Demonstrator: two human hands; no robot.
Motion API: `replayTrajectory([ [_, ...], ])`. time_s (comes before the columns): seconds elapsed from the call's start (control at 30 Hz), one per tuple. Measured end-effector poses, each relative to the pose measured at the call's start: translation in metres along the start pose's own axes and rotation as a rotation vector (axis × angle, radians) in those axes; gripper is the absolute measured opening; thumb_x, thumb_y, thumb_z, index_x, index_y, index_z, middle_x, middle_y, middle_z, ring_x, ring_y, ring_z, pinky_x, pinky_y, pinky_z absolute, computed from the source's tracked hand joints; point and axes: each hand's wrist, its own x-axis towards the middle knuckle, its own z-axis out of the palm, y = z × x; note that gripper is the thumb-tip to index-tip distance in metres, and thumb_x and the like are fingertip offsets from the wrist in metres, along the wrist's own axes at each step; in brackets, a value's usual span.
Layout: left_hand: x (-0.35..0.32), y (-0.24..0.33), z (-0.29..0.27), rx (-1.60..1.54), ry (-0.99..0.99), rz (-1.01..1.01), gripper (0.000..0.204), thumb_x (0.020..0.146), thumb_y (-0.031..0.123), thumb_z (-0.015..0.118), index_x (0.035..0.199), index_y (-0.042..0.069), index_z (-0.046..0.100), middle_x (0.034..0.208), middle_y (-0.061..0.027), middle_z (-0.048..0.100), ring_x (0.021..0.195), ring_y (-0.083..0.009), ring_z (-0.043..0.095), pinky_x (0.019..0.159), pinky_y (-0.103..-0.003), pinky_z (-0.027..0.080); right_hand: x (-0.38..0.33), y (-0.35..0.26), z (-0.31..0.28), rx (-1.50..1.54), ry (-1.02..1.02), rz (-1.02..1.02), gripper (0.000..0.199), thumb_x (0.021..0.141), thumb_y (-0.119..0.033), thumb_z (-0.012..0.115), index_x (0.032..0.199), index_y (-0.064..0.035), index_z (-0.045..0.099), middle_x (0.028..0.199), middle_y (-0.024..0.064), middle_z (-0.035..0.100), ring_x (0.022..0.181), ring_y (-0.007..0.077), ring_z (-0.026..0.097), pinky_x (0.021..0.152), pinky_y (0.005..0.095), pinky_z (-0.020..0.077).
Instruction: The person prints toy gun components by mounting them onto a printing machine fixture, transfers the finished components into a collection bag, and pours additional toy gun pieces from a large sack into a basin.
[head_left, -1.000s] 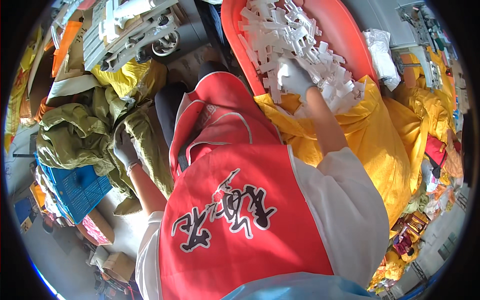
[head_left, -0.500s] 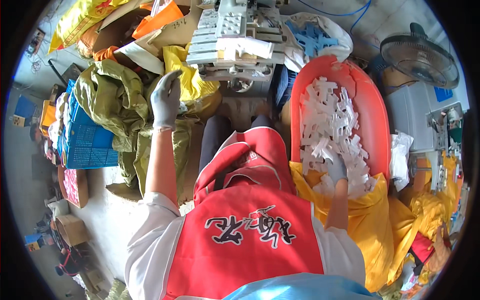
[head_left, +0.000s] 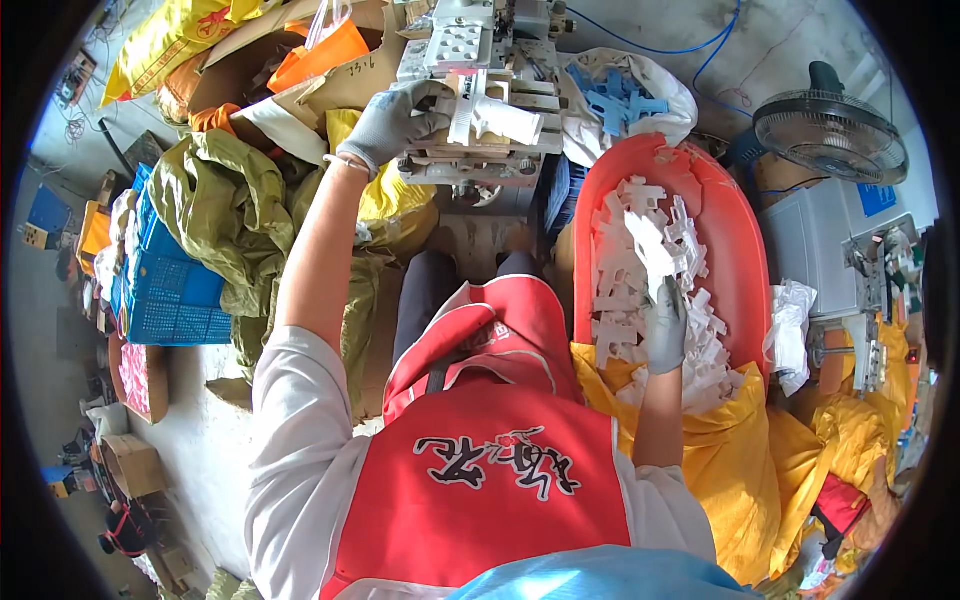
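Note:
My left hand [head_left: 398,122], in a grey glove, is at the machine [head_left: 462,45] ahead of me. Its fingers close on the left end of a white plastic toy pistol [head_left: 490,117], which lies on the machine's front fixture and bears a small dark and pink mark. Over the red tub [head_left: 740,270] on my right, my gloved right hand [head_left: 666,328] grips another white toy pistol [head_left: 652,243] by its near end. That piece is raised above a heap of similar white pieces [head_left: 615,300] in the tub.
A yellow sack [head_left: 720,460] hangs over the tub's near end. Behind the tub is a white bag with blue pieces [head_left: 615,95]; a black fan [head_left: 830,125] stands at far right. Olive cloth sacks [head_left: 225,190] and a blue crate [head_left: 175,300] are on the left.
My left hand has moved forward and right, from above the sacks to the toy pistol on the machine. My right hand has lifted a white toy pistol from the heap.

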Motion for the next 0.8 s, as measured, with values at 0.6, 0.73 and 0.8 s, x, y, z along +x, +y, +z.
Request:
replayTrajectory([
  [0.6,-0.267,-0.091,-0.019,-0.022,0.674,-0.559,0.026,0.086,0.009,0.064,0.112,0.004,0.061,0.105,-0.0057,0.066,0.092,-0.0119,0.061,0.082,-0.025,0.048,0.128,-0.120,0.227,-1.002,-0.414,-1.115,0.038,0.086,-0.020,0.058,0.124,-0.0237,0.055,0.107,0.0096,0.061,0.101,0.0297,0.057,0.088,0.0406,0.0456],
  [0.73,-0.322,-0.111,-0.004,-0.369,0.715,-0.681,0.024,0.088,0.006,0.061,0.112,0.002,0.061,0.105,-0.0031,0.063,0.096,-0.0121,0.057,0.083,-0.025,0.046,0.117,-0.145,0.236,-1.259,-0.575,-0.971,0.044,0.087,-0.020,0.054,0.131,-0.0271,0.049,0.109,0.0097,0.061,0.105,0.0292,0.057,0.091,0.0401,0.0443],
  [0.8,-0.333,-0.125,0.008,-0.387,0.730,-0.675,0.024,0.088,0.007,0.061,0.111,0.000,0.060,0.104,-0.0034,0.063,0.094,-0.0107,0.056,0.083,-0.025,0.046,0.115,-0.149,0.236,-1.560,-0.599,-0.953,0.045,0.087,-0.023,0.053,0.131,-0.0266,0.050,0.119,0.0085,0.057,0.114,0.0286,0.052,0.097,0.0411,0.0402],
])
